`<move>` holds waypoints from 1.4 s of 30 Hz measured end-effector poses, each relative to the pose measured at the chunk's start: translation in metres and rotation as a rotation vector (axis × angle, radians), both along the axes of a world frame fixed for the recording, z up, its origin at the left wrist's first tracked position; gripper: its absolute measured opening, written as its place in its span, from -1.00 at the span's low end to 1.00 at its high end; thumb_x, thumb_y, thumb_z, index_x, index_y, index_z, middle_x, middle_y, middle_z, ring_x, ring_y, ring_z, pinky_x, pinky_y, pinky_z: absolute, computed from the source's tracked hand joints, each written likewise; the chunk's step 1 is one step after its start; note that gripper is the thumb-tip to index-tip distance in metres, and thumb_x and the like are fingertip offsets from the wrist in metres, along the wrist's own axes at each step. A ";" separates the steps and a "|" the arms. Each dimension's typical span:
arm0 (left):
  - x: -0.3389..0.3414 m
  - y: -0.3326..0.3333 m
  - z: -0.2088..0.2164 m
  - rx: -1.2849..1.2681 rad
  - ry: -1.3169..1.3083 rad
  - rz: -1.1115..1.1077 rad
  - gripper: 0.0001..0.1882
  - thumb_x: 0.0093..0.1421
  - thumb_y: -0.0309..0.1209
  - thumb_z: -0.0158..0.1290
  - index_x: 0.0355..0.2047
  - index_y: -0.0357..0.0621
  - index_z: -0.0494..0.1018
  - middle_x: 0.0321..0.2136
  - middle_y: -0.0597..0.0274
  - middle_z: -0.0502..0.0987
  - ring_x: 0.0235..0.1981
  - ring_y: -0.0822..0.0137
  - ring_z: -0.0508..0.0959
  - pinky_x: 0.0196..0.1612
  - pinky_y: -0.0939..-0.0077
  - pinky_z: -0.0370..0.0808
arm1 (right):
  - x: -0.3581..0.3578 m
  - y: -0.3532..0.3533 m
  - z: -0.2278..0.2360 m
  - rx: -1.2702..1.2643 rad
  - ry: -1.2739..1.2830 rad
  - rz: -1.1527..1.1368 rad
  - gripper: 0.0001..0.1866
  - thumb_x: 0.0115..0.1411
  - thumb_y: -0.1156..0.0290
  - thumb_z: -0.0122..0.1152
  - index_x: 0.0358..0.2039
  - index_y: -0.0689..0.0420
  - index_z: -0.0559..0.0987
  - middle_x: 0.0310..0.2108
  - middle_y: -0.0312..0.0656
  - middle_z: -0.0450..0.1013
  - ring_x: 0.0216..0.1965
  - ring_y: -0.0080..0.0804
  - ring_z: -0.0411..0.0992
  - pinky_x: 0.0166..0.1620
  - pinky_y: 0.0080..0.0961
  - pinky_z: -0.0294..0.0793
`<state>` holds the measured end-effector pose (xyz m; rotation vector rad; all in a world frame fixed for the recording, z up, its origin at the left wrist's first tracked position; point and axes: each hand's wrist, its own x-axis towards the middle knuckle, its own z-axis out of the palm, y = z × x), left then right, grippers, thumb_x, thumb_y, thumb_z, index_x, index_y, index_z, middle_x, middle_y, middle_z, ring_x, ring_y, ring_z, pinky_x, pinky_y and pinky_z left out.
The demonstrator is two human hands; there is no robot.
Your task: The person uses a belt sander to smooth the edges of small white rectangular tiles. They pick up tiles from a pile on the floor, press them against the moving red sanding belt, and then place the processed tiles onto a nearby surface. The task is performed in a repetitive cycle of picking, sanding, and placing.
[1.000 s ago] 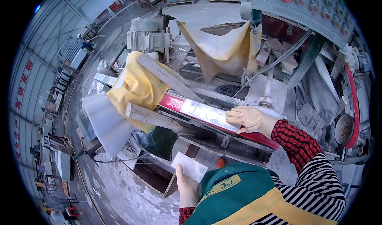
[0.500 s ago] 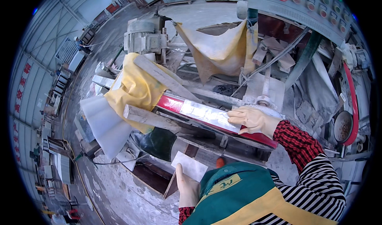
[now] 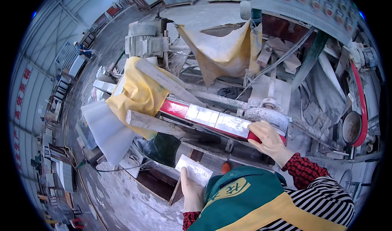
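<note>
My left hand (image 3: 192,194), in a cream glove, grips a pale flat tile (image 3: 195,170) low in the middle, with the thumb along its left edge. My right hand (image 3: 270,141), gloved alike, is closed at the right end of a light, shiny tile (image 3: 232,125) lying on a narrow red belt (image 3: 174,108). Its fingertips touch that end, and the thumb sits lower on the near side. A second light tile (image 3: 202,116) lies end to end with the first, on its left. The fingers' undersides are hidden.
A yellow cloth (image 3: 136,88) drapes over the belt's left end, beside a wooden bar (image 3: 155,124). A dusty roller (image 3: 265,116) sits behind my right hand. A motor (image 3: 145,39) stands far left, a button panel (image 3: 304,10) far right. A wooden box (image 3: 157,184) stands near my left hand.
My right hand has slid right and nearer, from on top of the tile to its right end, uncovering more of the tile. My left hand stays with its tile.
</note>
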<state>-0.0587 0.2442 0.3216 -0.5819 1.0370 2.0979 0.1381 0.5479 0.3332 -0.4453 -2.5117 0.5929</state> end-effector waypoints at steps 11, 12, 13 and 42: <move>-0.013 0.037 0.016 -0.056 -0.018 -0.189 -0.41 0.55 0.03 -0.02 0.37 -0.09 0.43 0.26 0.14 0.56 0.30 0.07 0.51 0.40 0.05 0.40 | 0.013 -0.025 0.003 -0.003 -0.095 -0.077 -0.44 0.07 0.35 0.55 0.06 0.25 0.58 -0.02 0.00 0.57 0.01 0.04 0.52 0.15 -0.11 0.49; -0.015 0.037 0.011 -0.061 -0.006 -0.212 -0.42 0.56 0.01 -0.04 0.39 -0.08 0.40 0.28 0.14 0.54 0.32 0.08 0.49 0.41 0.06 0.39 | 0.014 -0.026 0.005 -0.013 -0.108 -0.087 -0.44 0.08 0.35 0.55 0.07 0.24 0.57 -0.01 0.00 0.56 0.02 0.03 0.52 0.16 -0.11 0.48; -0.018 0.035 0.000 -0.067 0.004 -0.229 -0.43 0.58 0.00 -0.06 0.41 -0.07 0.38 0.31 0.15 0.52 0.34 0.09 0.47 0.43 0.07 0.38 | 0.014 -0.027 0.005 -0.008 -0.110 -0.091 -0.44 0.09 0.35 0.54 0.08 0.24 0.57 0.00 0.00 0.56 0.03 0.03 0.52 0.17 -0.11 0.48; -0.128 0.118 -0.014 -0.189 0.652 -0.564 -0.50 0.49 -0.25 0.22 0.34 -0.10 0.40 0.03 0.27 0.63 -0.11 0.41 0.65 -0.07 0.41 0.65 | 0.006 -0.033 -0.029 -0.603 -0.440 -0.446 -0.32 0.39 0.08 0.37 0.47 -0.08 0.44 0.51 -0.07 0.31 0.09 -0.08 0.64 0.22 -0.17 0.65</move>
